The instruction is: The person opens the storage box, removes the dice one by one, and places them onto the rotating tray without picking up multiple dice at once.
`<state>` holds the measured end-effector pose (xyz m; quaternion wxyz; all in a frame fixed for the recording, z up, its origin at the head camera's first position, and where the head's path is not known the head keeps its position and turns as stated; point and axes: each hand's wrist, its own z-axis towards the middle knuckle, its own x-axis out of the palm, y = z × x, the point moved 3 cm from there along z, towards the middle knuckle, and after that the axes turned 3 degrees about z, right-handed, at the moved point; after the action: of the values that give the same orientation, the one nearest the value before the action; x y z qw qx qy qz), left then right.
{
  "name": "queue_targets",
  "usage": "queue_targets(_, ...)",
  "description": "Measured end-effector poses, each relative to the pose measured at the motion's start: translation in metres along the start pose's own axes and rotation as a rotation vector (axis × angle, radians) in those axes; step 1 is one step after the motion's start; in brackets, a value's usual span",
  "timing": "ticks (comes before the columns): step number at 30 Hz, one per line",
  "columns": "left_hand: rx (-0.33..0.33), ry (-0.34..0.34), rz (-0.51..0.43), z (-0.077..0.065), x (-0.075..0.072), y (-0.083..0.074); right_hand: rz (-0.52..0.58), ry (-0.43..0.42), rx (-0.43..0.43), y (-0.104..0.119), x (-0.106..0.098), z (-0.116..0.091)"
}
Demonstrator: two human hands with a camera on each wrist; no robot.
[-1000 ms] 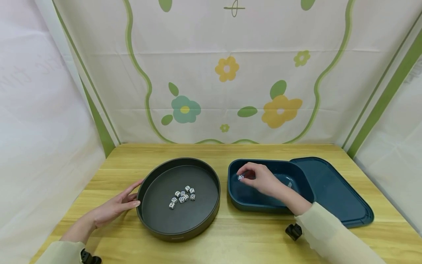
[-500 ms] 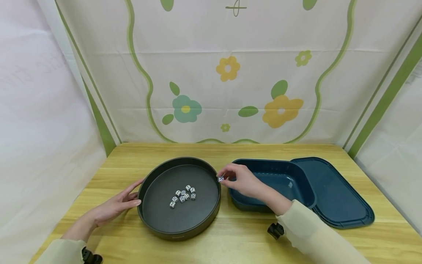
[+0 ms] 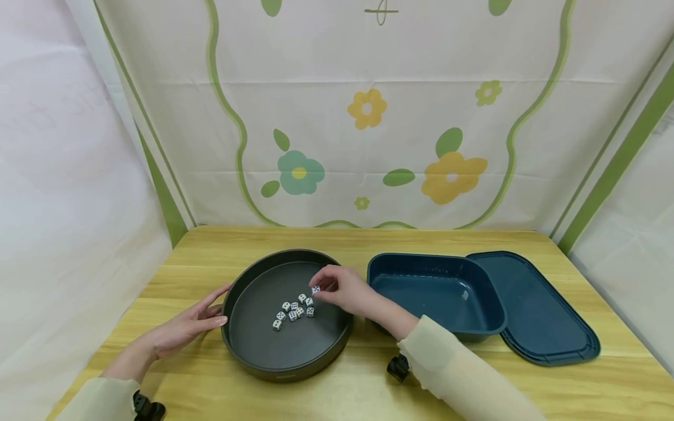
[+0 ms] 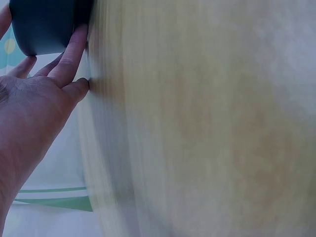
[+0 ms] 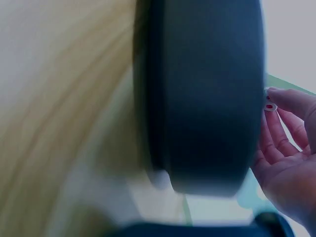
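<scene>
A round dark pan stands on the wooden table, with several white dice clustered on its floor. My right hand reaches over the pan's right side and pinches one die between thumb and fingers, a little above the cluster. In the right wrist view, that die shows at the fingertips beyond a large dark wall. With fingers extended, my left hand rests against the pan's left outer side. The left wrist view shows that hand touching the pan.
A dark blue rectangular container stands right of the pan, partly behind my right forearm. Its matching flat lid lies further right on the table. A printed flower curtain hangs behind the table.
My right hand has carried the die leftward from above the blue container, across the pan's rim, to over the pan. My left hand keeps its place at the pan's side.
</scene>
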<state>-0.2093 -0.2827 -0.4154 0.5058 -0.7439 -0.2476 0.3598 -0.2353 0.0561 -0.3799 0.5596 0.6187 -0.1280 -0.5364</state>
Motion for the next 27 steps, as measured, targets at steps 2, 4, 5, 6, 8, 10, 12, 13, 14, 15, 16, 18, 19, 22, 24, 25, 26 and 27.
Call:
queue_targets(2,0.004,0.0,0.003,0.001,0.0,0.0,-0.011,0.009,-0.007,0.0,0.008,0.005)
queue_targets(4,0.005,-0.001,0.007,0.002,0.0,0.0,-0.02,0.017,-0.01,-0.001,0.015,0.01)
queue_targets(5,0.005,-0.002,0.01,0.002,-0.001,0.0,-0.024,0.021,-0.01,-0.001,0.018,0.012)
queue_targets(6,0.005,-0.003,0.013,0.002,-0.001,0.0,-0.03,0.025,-0.004,-0.002,0.02,0.015)
queue_targets(8,0.005,-0.003,0.017,0.002,-0.001,-0.001,-0.04,0.03,0.006,-0.003,0.026,0.02)
queue_targets(10,0.007,-0.002,0.019,0.003,-0.001,-0.001,-0.051,0.028,0.024,-0.005,0.03,0.025)
queue_targets(12,0.009,0.001,0.019,0.003,-0.002,-0.001,-0.068,0.022,0.049,-0.007,0.034,0.031)
queue_targets(13,0.009,0.001,0.02,0.003,-0.002,-0.001,-0.075,0.018,0.062,-0.008,0.035,0.033)
queue_targets(14,0.01,0.003,0.019,0.003,-0.002,-0.001,-0.081,0.016,0.077,-0.008,0.037,0.035)
queue_targets(15,0.011,0.003,0.019,0.003,-0.002,-0.001,-0.086,0.014,0.089,-0.009,0.039,0.037)
queue_targets(16,0.011,0.003,0.02,0.003,-0.002,0.0,-0.088,0.015,0.099,-0.009,0.041,0.039)
queue_targets(18,0.013,0.002,0.018,0.003,-0.002,0.0,-0.087,0.017,0.115,-0.01,0.045,0.042)
queue_targets(19,0.013,0.001,0.019,0.003,-0.002,0.0,-0.085,0.019,0.122,-0.011,0.047,0.043)
queue_targets(22,0.013,0.0,0.019,0.002,-0.002,0.0,-0.079,0.022,0.138,-0.012,0.051,0.045)
queue_targets(24,0.01,-0.003,0.019,0.002,-0.002,0.001,-0.08,0.018,0.143,-0.013,0.052,0.046)
queue_targets(25,0.005,-0.005,0.02,0.002,-0.002,0.002,-0.082,0.015,0.145,-0.013,0.052,0.047)
queue_targets(26,0.002,-0.005,0.019,0.002,-0.002,0.003,-0.083,0.011,0.147,-0.013,0.052,0.047)
queue_targets(27,0.001,-0.007,0.019,0.002,-0.002,0.003,-0.084,0.007,0.148,-0.013,0.052,0.047)
